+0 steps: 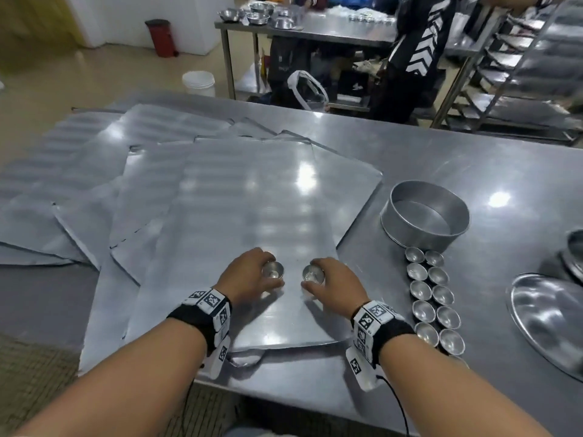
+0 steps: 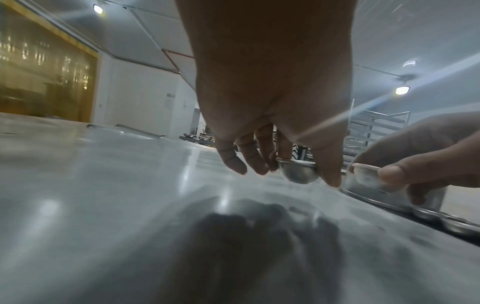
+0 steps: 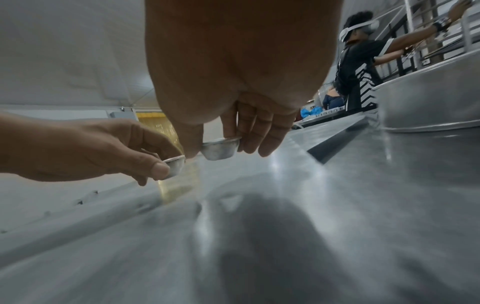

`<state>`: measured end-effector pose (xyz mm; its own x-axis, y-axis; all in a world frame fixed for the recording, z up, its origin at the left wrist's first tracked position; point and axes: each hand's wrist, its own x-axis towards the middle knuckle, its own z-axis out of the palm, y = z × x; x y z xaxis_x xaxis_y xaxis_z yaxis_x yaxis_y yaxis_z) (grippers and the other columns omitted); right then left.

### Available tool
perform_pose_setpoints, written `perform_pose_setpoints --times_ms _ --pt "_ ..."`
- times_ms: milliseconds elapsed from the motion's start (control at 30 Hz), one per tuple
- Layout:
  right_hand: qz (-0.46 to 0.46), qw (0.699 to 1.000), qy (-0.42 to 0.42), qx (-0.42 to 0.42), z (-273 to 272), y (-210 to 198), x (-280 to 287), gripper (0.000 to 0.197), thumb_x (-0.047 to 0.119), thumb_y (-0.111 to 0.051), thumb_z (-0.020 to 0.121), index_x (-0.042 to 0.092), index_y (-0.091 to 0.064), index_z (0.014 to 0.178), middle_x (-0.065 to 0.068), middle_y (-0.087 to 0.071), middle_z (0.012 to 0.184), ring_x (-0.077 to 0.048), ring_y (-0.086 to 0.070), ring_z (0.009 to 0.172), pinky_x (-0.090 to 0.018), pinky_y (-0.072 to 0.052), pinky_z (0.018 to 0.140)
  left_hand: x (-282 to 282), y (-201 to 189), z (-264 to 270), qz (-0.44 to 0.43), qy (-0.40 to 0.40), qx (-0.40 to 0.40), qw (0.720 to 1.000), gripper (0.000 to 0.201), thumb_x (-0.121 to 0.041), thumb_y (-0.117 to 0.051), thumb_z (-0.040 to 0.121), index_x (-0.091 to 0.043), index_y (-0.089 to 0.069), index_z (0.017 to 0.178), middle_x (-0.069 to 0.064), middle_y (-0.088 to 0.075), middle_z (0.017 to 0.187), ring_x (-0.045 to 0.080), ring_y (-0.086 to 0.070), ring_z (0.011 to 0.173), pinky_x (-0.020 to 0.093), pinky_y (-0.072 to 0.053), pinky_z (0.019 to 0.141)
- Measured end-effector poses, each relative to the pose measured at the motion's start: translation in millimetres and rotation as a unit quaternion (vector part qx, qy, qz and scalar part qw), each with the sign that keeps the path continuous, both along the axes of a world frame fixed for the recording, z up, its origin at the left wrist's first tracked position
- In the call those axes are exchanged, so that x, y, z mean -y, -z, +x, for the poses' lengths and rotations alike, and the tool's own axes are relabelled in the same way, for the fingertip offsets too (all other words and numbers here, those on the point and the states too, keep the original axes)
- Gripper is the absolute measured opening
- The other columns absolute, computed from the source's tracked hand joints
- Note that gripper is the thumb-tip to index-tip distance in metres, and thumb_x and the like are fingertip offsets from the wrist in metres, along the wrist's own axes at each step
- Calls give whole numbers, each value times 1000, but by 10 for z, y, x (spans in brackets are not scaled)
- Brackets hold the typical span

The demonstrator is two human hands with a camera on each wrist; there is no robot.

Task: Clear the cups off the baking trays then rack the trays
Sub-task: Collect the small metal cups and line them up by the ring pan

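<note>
At lower centre, the left hand pinches one small metal cup and the right hand pinches another cup, both just above the top tray.

A round cake ring stood on the steel table at right. A red bin and a white bucket sat on the far floor. Bowls crowded a far table, near a person in black.

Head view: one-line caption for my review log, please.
Left hand and right hand each pinch a small metal cup above the top baking tray, beside two rows of cups.
</note>
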<state>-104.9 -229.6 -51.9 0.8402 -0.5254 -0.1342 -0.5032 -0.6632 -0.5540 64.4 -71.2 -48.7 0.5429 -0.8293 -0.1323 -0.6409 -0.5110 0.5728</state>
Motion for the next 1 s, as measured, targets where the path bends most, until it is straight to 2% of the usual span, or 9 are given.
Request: perform_pose_setpoints --times_ms 67,167,333,400,467,700,800,900,1000 --pt "-9 1000 12 20 -369 -42 115 55 49 -69 88 22 -57 135 1 -61 128 -19 -56 119 -33 -44 97 175 -34 -338 -7 20 11 1000 36 -51 -78 78 -27 -68 102 -10 -59 98 11 -58 88 28 -45 73" --pt "-14 999 25 43 -879 -85 272 55 48 -70 88 21 -58 134 0 -60 128 -20 -55 119 -32 -43 98 442 -48 -808 -14 51 24 998 45 -53 -79 78 -25 -67 111 -7 -58 102 12 -56 89 25 -37 71" --pt "-12 997 62 52 -1782 -120 512 56 47 -70 89 21 -56 136 1 -58 132 -18 -53 124 -30 -39 100 821 -33 -1669 -33 86 23 995 49 -55 -79 77 -25 -66 114 -6 -60 104 14 -57 91 31 -47 80" --pt "-12 996 81 39 -2098 -114 552 55 47 -70 88 22 -57 136 2 -58 133 -18 -52 123 -27 -38 96 908 -1 -1962 -36 102 14 994 47 -55 -79 76 -26 -67 111 -7 -60 101 12 -57 88 32 -47 79" --pt "-13 995 94 20 -2357 -106 567 54 47 -69 88 25 -56 135 3 -58 132 -20 -54 120 -30 -41 94 974 32 -2192 -33 115 8 993 47 -57 -78 75 -27 -68 109 -8 -59 99 11 -57 86 32 -48 77" --pt "-3 990 141 16 -2873 22 565 50 55 -67 83 33 -60 126 9 -64 124 -18 -61 111 -33 -50 92 1024 125 -2674 -17 162 17 986 48 -51 -80 77 -25 -68 115 -2 -63 101 15 -58 86 31 -44 73" --pt "4 989 148 17 -3018 75 518 51 51 -69 84 29 -59 130 5 -62 124 -18 -58 113 -34 -49 95 988 179 -2786 -8 173 7 985 54 -50 -81 77 -26 -67 123 0 -68 106 18 -62 94 33 -48 79" --pt "6 987 157 9 -3150 152 445 58 54 -68 85 29 -56 135 7 -60 128 -16 -58 115 -36 -49 98 920 297 -2866 6 181 -12 983 58 -55 -78 75 -34 -64 127 -5 -70 110 16 -64 99 34 -50 84" --pt "7 988 156 4 -3268 232 349 58 54 -69 85 31 -56 136 12 -55 124 -12 -59 106 -35 -51 95 836 420 -2949 23 184 -18 982 56 -60 -73 75 -39 -61 126 -11 -69 110 12 -65 101 34 -52 86"
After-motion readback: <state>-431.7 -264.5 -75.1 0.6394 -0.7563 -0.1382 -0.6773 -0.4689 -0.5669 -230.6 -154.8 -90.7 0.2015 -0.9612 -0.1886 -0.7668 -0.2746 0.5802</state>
